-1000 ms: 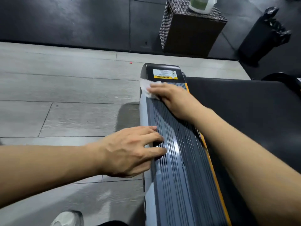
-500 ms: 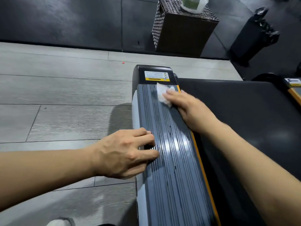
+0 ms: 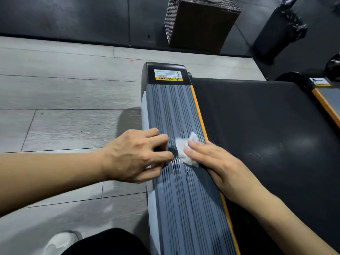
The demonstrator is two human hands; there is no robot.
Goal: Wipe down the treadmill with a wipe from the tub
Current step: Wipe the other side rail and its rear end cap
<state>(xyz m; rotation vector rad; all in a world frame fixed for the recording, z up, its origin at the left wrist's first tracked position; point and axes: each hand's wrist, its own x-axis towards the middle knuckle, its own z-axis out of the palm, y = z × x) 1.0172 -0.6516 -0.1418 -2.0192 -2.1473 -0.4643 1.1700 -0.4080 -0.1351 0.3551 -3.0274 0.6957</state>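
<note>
1. Grey wood-look plank floor [image 3: 64, 92]: fills the left half of the frame.
2. White shoe [image 3: 58, 242]: sits at the lower left edge, on the floor.
3. Left hand [image 3: 136, 156]: at centre left, rests on the outer edge of the rail with fingers curled against the ribs; it grasps nothing.
4. Grey ribbed treadmill side rail with orange edge strip [image 3: 184, 208]: runs from lower centre to upper centre, ending at a black end cap with a yellow warning label [image 3: 168, 75].
5. Crumpled white wipe [image 3: 185, 150]: lies on the rail at frame centre, just beside the left fingertips.
6. Right hand [image 3: 215, 162]: presses the wipe flat under extended fingers.
7. Black treadmill belt [image 3: 266, 144]: occupies the right side.
8. Dark woven wicker box [image 3: 200, 23]: stands at upper centre.
</note>
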